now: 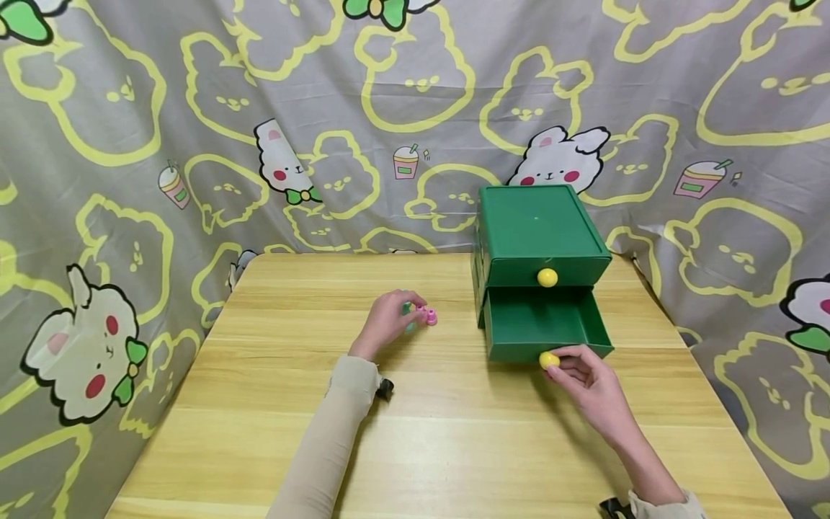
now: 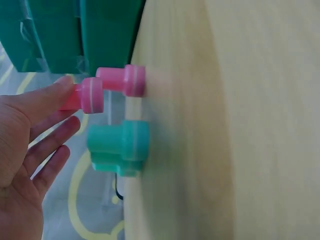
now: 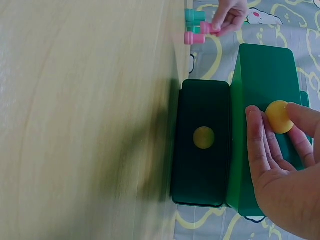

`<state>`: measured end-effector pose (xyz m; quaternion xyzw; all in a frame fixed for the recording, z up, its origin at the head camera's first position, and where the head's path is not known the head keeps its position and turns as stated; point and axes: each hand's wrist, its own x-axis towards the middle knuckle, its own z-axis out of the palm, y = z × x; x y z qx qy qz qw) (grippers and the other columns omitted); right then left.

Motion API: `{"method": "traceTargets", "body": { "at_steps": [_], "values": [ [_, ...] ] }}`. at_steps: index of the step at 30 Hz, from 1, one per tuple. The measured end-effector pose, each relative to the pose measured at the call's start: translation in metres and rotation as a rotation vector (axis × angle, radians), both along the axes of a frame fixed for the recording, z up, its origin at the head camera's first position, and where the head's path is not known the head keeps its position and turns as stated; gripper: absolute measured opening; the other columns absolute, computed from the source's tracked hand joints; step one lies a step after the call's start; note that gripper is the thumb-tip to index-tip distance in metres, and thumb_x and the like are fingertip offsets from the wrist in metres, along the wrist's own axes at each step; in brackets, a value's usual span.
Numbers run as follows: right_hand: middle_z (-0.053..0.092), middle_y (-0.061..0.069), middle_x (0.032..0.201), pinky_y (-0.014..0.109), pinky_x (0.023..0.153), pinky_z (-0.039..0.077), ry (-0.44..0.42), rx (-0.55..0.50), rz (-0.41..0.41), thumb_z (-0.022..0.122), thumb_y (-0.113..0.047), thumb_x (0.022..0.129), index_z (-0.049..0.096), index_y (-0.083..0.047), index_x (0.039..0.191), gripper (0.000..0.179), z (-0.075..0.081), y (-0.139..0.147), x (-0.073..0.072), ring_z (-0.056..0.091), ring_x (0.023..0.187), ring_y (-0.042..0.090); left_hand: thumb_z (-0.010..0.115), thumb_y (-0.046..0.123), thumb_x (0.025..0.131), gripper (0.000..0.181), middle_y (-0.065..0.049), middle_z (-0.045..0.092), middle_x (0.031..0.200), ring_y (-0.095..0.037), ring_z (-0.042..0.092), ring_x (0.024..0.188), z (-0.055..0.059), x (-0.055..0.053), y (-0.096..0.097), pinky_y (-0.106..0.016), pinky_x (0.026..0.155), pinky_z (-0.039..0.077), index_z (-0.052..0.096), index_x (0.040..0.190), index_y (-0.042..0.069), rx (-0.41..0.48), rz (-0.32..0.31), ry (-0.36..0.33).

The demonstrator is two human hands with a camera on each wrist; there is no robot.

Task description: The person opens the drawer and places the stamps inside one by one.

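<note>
My left hand (image 1: 387, 317) pinches a small pink toy stamp (image 2: 91, 95) with a wide base and a narrow handle, lifted off the table. Another pink stamp (image 2: 134, 81) stands on the table beside it, and two teal stamps (image 2: 134, 141) stand close together nearby. To the right, a green drawer cabinet (image 1: 545, 220) has its middle drawer (image 1: 512, 352) pulled out, with no items visible inside. My right hand (image 1: 593, 386) holds that drawer's round yellow knob (image 1: 549, 360) between thumb and fingers.
The top drawer, with its own yellow knob (image 1: 547, 277), is closed. Below the pulled-out drawer, the bottom drawer (image 3: 202, 175) is closed too. The wooden table (image 1: 428, 447) ends at a patterned grey curtain (image 1: 415, 202) behind and at the sides.
</note>
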<state>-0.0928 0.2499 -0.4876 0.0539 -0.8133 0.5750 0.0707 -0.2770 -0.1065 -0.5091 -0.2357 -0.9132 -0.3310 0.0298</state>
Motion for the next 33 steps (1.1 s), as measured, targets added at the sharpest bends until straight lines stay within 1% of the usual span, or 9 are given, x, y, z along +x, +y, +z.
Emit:
{"method": "traceTargets", "body": {
  "at_steps": [6, 10, 14, 16, 18, 22, 24, 29, 33],
  "values": [
    [0.072, 0.016, 0.104, 0.023, 0.079, 0.062, -0.001, 0.005, -0.003, 0.069, -0.004, 0.099, 0.062, 0.003, 0.12, 0.023, 0.001, -0.001, 0.0, 0.077, 0.091, 0.018, 0.077, 0.022, 0.094, 0.017, 0.001, 0.079, 0.106, -0.019, 0.074, 0.098, 0.012, 0.003, 0.009, -0.044, 0.089, 0.059, 0.079, 0.108, 0.012, 0.087, -0.049, 0.1],
    [0.072, 0.016, 0.105, 0.022, 0.08, 0.062, -0.004, -0.001, -0.001, 0.069, -0.005, 0.099, 0.062, 0.001, 0.121, 0.023, -0.001, 0.001, -0.001, 0.077, 0.092, 0.02, 0.076, 0.022, 0.095, 0.016, 0.0, 0.078, 0.102, -0.017, 0.073, 0.092, 0.021, 0.006, 0.02, -0.046, 0.085, 0.061, 0.079, 0.107, 0.011, 0.157, -0.08, 0.115],
    [0.072, 0.016, 0.105, 0.022, 0.08, 0.062, -0.001, -0.002, 0.0, 0.069, -0.005, 0.099, 0.062, 0.001, 0.121, 0.024, -0.002, 0.001, -0.001, 0.077, 0.092, 0.02, 0.075, 0.022, 0.096, 0.019, -0.001, 0.078, 0.102, -0.011, 0.073, 0.078, 0.032, 0.011, 0.035, -0.033, 0.074, 0.063, 0.078, 0.11, 0.01, 0.225, -0.1, 0.104],
    [0.072, 0.016, 0.105, 0.022, 0.079, 0.062, 0.0, 0.0, -0.001, 0.069, -0.004, 0.099, 0.062, 0.001, 0.121, 0.024, -0.002, 0.001, -0.001, 0.077, 0.092, 0.019, 0.075, 0.022, 0.096, 0.019, 0.0, 0.078, 0.102, -0.009, 0.072, 0.076, 0.037, 0.014, 0.044, -0.025, 0.065, 0.061, 0.078, 0.111, 0.011, 0.249, -0.119, 0.118],
    [0.072, 0.016, 0.104, 0.021, 0.079, 0.062, 0.001, 0.002, -0.002, 0.069, -0.004, 0.099, 0.062, 0.002, 0.121, 0.024, -0.002, 0.001, -0.001, 0.076, 0.091, 0.018, 0.075, 0.022, 0.096, 0.019, -0.001, 0.078, 0.103, -0.009, 0.072, 0.079, 0.042, 0.017, 0.053, -0.023, 0.062, 0.059, 0.079, 0.111, 0.01, 0.268, -0.155, 0.154],
    [0.072, 0.017, 0.104, 0.021, 0.079, 0.062, 0.006, -0.003, -0.001, 0.069, -0.003, 0.098, 0.062, 0.003, 0.121, 0.024, -0.001, 0.001, -0.001, 0.076, 0.091, 0.014, 0.076, 0.021, 0.095, 0.018, -0.001, 0.079, 0.102, -0.01, 0.073, 0.088, 0.051, 0.02, 0.071, -0.022, 0.072, 0.059, 0.08, 0.108, 0.009, 0.276, -0.222, 0.267],
    [0.072, 0.018, 0.104, 0.021, 0.079, 0.061, 0.01, -0.005, 0.001, 0.069, -0.003, 0.098, 0.062, 0.003, 0.121, 0.024, -0.001, 0.0, -0.001, 0.076, 0.091, 0.013, 0.076, 0.02, 0.095, 0.018, 0.0, 0.078, 0.101, -0.01, 0.073, 0.088, 0.055, 0.021, 0.08, -0.019, 0.077, 0.058, 0.08, 0.108, 0.008, 0.287, -0.245, 0.294],
    [0.072, 0.02, 0.104, 0.02, 0.079, 0.061, 0.014, -0.006, 0.001, 0.069, -0.002, 0.098, 0.062, 0.003, 0.12, 0.024, -0.001, 0.0, -0.001, 0.075, 0.09, 0.012, 0.076, 0.021, 0.095, 0.021, 0.001, 0.078, 0.102, -0.007, 0.072, 0.088, 0.062, 0.024, 0.099, -0.014, 0.078, 0.054, 0.079, 0.113, 0.01, 0.314, -0.272, 0.304],
    [0.072, 0.017, 0.104, 0.02, 0.079, 0.061, 0.006, -0.001, -0.003, 0.069, -0.003, 0.098, 0.062, 0.003, 0.12, 0.024, -0.001, 0.001, -0.001, 0.076, 0.09, 0.013, 0.075, 0.02, 0.096, 0.022, 0.0, 0.077, 0.103, -0.008, 0.071, 0.088, 0.064, 0.024, 0.113, -0.019, 0.079, 0.057, 0.079, 0.115, 0.009, 0.324, -0.305, 0.291]
  ]
}}
